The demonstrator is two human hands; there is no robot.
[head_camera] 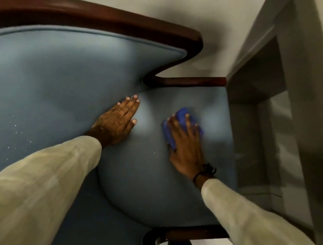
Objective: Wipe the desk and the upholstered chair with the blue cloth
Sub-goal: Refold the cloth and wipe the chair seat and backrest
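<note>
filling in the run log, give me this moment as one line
stage: chair wipe | right hand: flat on cloth, on seat | left hand: bare, flat on seat by backrest | desk: not identifiable

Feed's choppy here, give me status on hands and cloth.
Right hand flat on crumpled blue cloth, pressed to blue upholstered chair seat. Left hand empty, braced on upholstery. Nothing obstructing.

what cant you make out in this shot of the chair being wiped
- Most of the blue cloth: head view, covered by the right hand and smeared by motion blur.
- Left side of the chair: cut off by the frame edge.
- The desk: only a blurred corner shows; its top is out of frame.
</note>
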